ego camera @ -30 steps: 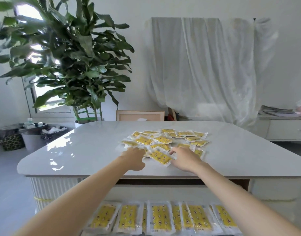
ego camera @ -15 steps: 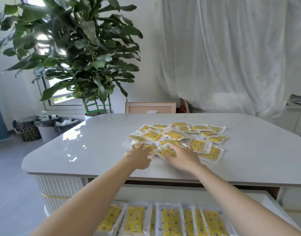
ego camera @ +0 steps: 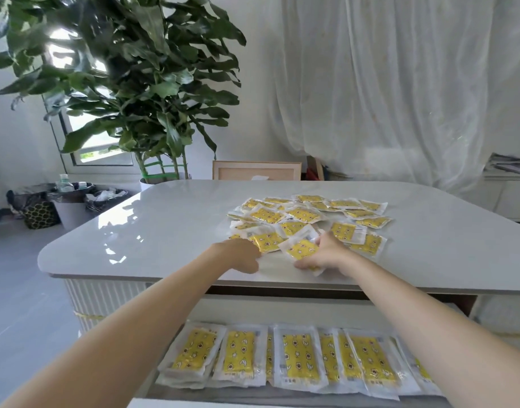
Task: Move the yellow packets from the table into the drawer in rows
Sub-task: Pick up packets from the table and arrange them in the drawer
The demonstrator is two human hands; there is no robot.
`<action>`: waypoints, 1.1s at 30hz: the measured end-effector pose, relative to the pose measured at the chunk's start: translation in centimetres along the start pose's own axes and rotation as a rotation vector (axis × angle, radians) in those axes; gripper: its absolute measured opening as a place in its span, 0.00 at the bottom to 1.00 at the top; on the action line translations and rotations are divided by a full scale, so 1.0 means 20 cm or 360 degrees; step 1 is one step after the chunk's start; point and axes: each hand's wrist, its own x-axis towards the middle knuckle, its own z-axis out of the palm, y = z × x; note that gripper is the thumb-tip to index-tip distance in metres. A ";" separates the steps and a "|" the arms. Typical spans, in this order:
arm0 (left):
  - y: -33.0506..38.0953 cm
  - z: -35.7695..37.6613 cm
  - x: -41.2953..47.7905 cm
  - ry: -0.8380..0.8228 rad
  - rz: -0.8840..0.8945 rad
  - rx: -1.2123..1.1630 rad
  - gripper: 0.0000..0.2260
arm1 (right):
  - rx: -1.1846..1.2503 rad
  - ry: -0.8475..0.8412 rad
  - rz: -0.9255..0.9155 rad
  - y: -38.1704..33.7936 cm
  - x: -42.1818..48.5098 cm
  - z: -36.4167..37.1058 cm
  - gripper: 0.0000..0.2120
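Several yellow packets [ego camera: 304, 214] in clear wrappers lie scattered on the glossy white table [ego camera: 153, 231]. My right hand [ego camera: 326, 254] is closed on one yellow packet [ego camera: 301, 250] at the near edge of the pile, lifting its end. My left hand [ego camera: 238, 256] rests with curled fingers on another packet [ego camera: 267, 241] just to the left; whether it grips it is unclear. Below the table edge, the open drawer [ego camera: 282, 309] holds a row of yellow packets [ego camera: 297, 357] standing side by side, partly hidden by my forearms.
A large leafy potted plant [ego camera: 129, 83] stands behind the table's left corner. Bins and bags [ego camera: 64, 201] sit on the floor at left. A wooden frame [ego camera: 256, 170] leans behind the table, and a white sheet [ego camera: 385, 83] hangs at the back.
My right hand has closed on a packet and pulled it toward the table's near edge. My left hand has shifted slightly on its packet. The camera has moved closer.
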 end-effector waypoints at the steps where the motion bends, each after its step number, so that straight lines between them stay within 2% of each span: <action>1: 0.01 -0.01 -0.01 -0.0017 -0.0003 0.0024 0.19 | 0.0064 0.0022 0.0035 0.01 0.00 0.00 0.52; 4: 0.02 -0.05 -0.02 0.0009 -0.0028 0.0036 0.17 | 0.0230 0.0067 0.0085 0.01 -0.02 0.00 0.58; 6: 0.03 -0.05 0.00 0.0170 -0.0061 0.0010 0.14 | 0.0300 0.0105 0.0138 0.00 -0.03 -0.01 0.57; 9: 0.06 -0.02 0.04 0.0599 -0.0213 -0.0208 0.11 | 0.0510 0.0122 0.0186 0.02 0.00 -0.03 0.43; 11: 0.07 0.01 0.09 0.0727 -0.0245 -0.0302 0.11 | 0.0637 0.0129 0.0160 0.04 0.03 -0.03 0.32; 12: 0.07 0.03 0.12 0.0690 -0.0266 -0.0338 0.13 | 0.0706 0.0155 0.0159 0.04 0.04 -0.03 0.29; 14: 0.08 0.06 0.15 0.0510 -0.0352 -0.0384 0.27 | 0.0904 0.0224 0.0169 0.05 0.07 -0.04 0.28; 16: 0.07 0.06 0.18 0.0494 -0.0394 -0.0452 0.31 | 0.1126 0.0304 0.0175 0.06 0.10 -0.06 0.27; 19: 0.04 0.05 0.22 0.0522 -0.0377 -0.0735 0.31 | 0.1431 0.0400 0.0249 0.05 0.12 -0.08 0.29; 22: -0.01 0.05 0.22 0.0568 -0.0389 -0.1203 0.32 | 0.1643 0.0427 0.0358 0.03 0.13 -0.08 0.29; 25: -0.06 0.07 0.22 0.0648 -0.0478 -0.1640 0.28 | 0.1757 0.0413 0.0442 0.00 0.13 -0.06 0.27; 27: -0.11 0.08 0.22 0.0720 -0.0515 -0.1800 0.25 | 0.1768 0.0403 0.0455 -0.01 0.14 -0.05 0.27; 30: -0.18 0.11 0.25 0.0813 -0.0514 -0.1528 0.26 | 0.1773 0.0384 0.0457 -0.01 0.15 -0.03 0.27; 33: -0.19 0.14 0.25 0.0576 -0.0377 -0.1244 0.28 | 0.1757 0.0344 0.0467 0.00 0.17 -0.01 0.28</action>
